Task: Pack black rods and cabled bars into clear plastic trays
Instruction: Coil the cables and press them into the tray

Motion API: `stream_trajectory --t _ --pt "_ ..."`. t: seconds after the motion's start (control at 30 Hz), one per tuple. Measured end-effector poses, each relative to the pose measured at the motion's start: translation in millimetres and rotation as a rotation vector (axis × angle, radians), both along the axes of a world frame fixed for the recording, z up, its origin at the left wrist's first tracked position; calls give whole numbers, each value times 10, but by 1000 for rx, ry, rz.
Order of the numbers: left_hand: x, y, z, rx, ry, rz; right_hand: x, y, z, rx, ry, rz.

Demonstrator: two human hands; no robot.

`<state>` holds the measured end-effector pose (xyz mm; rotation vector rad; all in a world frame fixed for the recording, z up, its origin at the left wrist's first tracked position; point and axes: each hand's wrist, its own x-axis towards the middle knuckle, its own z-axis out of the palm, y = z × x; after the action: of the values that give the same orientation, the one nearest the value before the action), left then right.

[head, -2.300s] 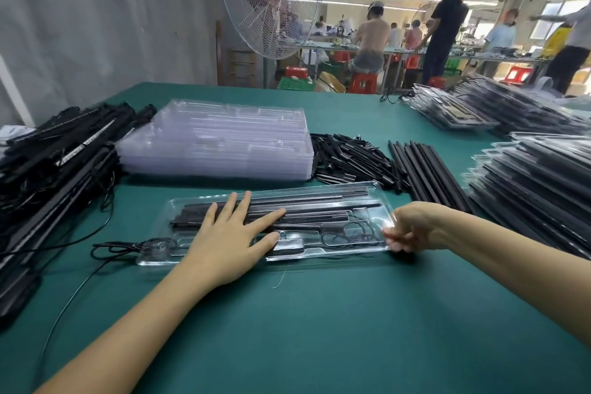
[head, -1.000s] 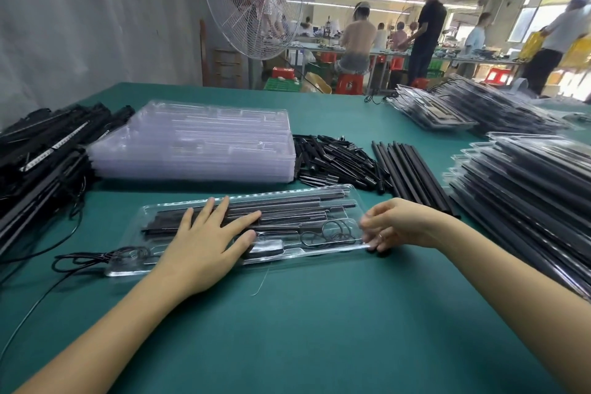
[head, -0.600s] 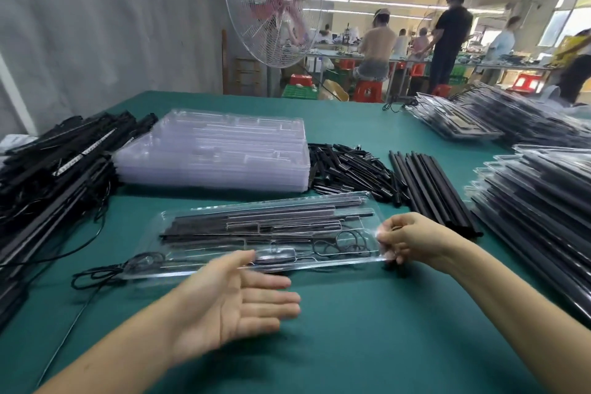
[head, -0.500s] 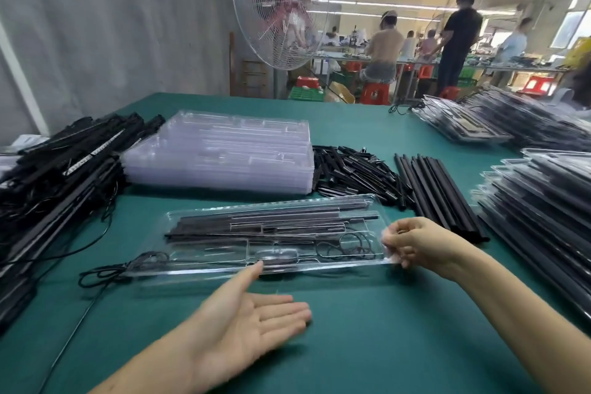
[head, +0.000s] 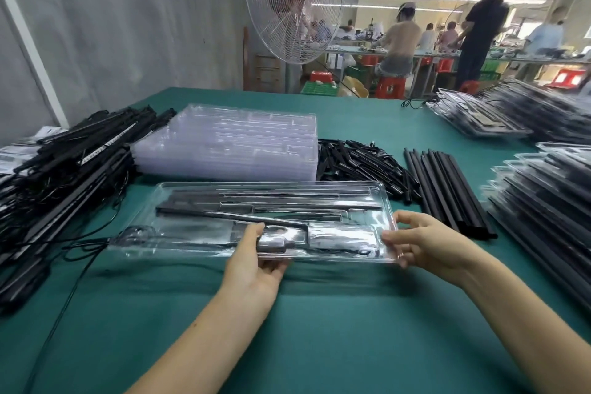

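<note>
Left forearm extends forward from the lower middle of the view. My left hand (head: 256,262) grips the near long edge of the clear plastic tray (head: 179,235) at roughly mid-length, with the thumb on top of the rim and the fingers curled underneath.

Right forearm enters from the lower right. My right hand (head: 425,246) pinches the tray's right end at its near corner, thumb uppermost and fingers bent around the rim.

The tray lies lengthwise between and to the left of my hands. Its near edge casts a shadow on the green surface (head: 319,313) and appears raised. Contents:
- black rods (head: 271,198) laid lengthwise in the far channels;
- a cabled bar (head: 230,216) crossing the middle at a slight angle;
- a cable (head: 80,245) trailing out of the left end onto the surface.

Just beyond my left hand, past the tray, stands a stack of empty trays (head: 230,144). Beyond my right hand lie a heap of short black pieces (head: 358,163) and a row of long rods (head: 447,189). Right of my right hand are stacks of filled trays (head: 543,195). Far left of my left hand is a pile of cabled bars (head: 64,169).
</note>
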<state>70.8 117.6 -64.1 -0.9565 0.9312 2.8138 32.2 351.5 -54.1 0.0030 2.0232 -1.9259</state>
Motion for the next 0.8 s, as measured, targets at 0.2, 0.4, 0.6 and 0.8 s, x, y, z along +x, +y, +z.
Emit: stream_trajectory --t 0.2,0.4,0.6,0.8 --pt "-134 100 -56 -93 -33 58 39 -51 -51 16 7 -57" --pt "-225 75 -127 -123 -89 66 51 -44 -58 19 28 -83" --pt "-255 52 -144 -134 -77 97 75 -46 -34 17 51 -96" --pt "-277 74 -131 -55 -2 128 95 -49 -8 -11 104 -98"
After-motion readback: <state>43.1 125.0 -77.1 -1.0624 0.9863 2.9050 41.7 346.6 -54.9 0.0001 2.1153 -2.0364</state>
